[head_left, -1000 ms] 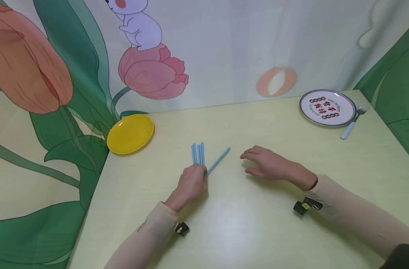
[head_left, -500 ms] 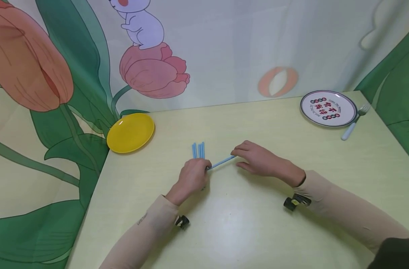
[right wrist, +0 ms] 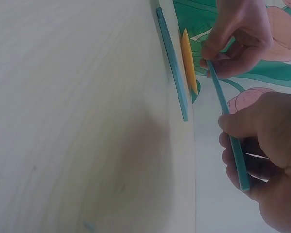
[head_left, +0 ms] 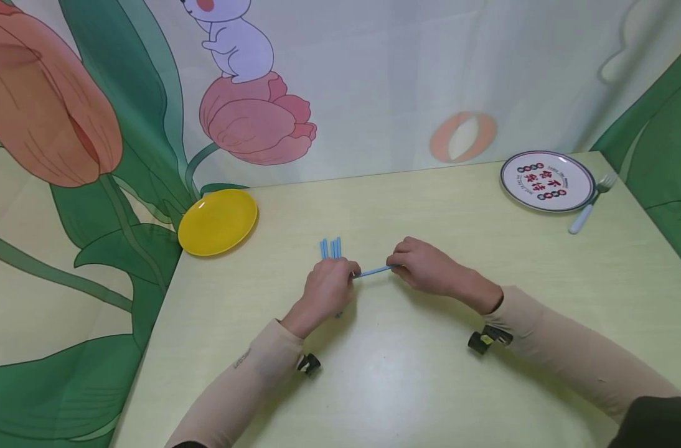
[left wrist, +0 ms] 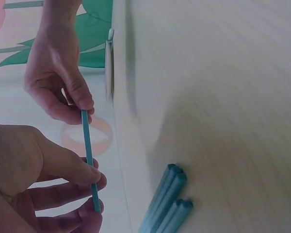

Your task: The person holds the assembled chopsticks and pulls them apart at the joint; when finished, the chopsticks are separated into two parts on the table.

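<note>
A thin, straight blue stick [head_left: 374,271] stretches between the two hands above the table. My left hand [head_left: 330,287] pinches its left end between thumb and fingers. My right hand [head_left: 427,267] grips the other end, thumb along the stick [right wrist: 218,90] in the right wrist view. Several more blue sticks [head_left: 332,247] lie side by side on the table beneath the left hand, which hides their middles in the head view. The left wrist view shows the ends of these loose sticks [left wrist: 167,199] below the raised one.
A yellow plate [head_left: 217,223] sits at the table's back left corner. At the back right lies a white plate [head_left: 548,180] with red and black print, a fork [head_left: 582,218] with a pale handle against its right edge. A printed curtain [head_left: 374,93] hangs behind the table.
The right hand has come left and taken hold of the blue stick's free end. The stick has swung from slanting up to nearly level, and the left hand has risen slightly with it.
</note>
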Available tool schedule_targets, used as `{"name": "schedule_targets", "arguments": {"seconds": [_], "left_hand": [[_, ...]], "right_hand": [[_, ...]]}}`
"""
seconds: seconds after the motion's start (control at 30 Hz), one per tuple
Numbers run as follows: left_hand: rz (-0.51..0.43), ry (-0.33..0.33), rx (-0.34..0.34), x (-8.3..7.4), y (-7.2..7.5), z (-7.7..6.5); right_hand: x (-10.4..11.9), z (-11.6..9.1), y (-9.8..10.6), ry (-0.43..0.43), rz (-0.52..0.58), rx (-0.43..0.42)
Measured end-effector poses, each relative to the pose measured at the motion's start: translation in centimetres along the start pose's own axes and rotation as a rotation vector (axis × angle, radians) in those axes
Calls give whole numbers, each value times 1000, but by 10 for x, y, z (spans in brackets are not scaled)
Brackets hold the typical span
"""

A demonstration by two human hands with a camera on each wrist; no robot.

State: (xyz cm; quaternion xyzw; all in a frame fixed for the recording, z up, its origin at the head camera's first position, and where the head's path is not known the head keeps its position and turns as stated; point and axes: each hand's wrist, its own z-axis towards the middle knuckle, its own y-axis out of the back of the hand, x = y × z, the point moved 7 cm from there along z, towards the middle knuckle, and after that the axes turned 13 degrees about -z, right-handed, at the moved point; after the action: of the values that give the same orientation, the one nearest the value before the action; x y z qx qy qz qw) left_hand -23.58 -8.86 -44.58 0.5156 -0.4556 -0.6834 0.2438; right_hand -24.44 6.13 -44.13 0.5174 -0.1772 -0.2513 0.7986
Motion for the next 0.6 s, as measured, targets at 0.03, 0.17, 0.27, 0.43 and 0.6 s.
{"name": "schedule_targets", "arguments": {"seconds": [0.03, 0.17, 0.27, 0.43, 0.6], "left_hand": [[3, -5, -2, -2, 0, 0], [8, -38, -11, -8, 1, 2], [1, -66, -23, -11, 0, 4], [-59, -119, -65, -13, 1, 5], [-105, -205, -118, -15, 0, 5]], "right_hand": [[0, -1, 0, -18, 7, -4], [-2, -3, -1, -99, 61, -26], [-2, -4, -1, -142, 99, -41], [-3, -6, 0, -184, 144, -44], [-7, -9, 5, -214, 178, -51]]}}
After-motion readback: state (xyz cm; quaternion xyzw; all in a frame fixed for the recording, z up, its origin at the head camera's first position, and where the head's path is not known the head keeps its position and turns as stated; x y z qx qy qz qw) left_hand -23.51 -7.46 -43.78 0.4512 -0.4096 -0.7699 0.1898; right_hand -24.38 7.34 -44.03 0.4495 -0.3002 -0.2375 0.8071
